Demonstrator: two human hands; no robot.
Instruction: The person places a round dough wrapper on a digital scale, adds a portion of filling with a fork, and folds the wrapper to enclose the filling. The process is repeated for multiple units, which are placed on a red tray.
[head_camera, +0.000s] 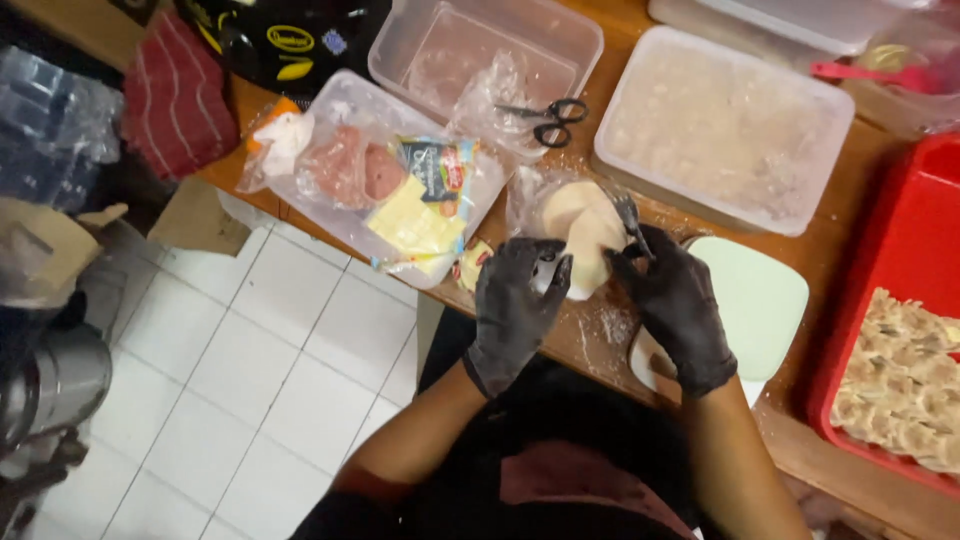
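Centre of the frame: left hand (515, 300) and right hand (675, 300), both in black gloves, grasp a pale lump of dough (583, 235) from either side above the edge of the wooden counter (800, 440); the right hand's fingers also pinch a dark utensil (630, 215) — kind unclear. Upper centre: scissors (550, 118) on a clear tub (480, 50); left of centre, a tray (350, 110) of cheese slices (415, 225); right edge — a red tray (910, 230) of filled pastries (905, 385).
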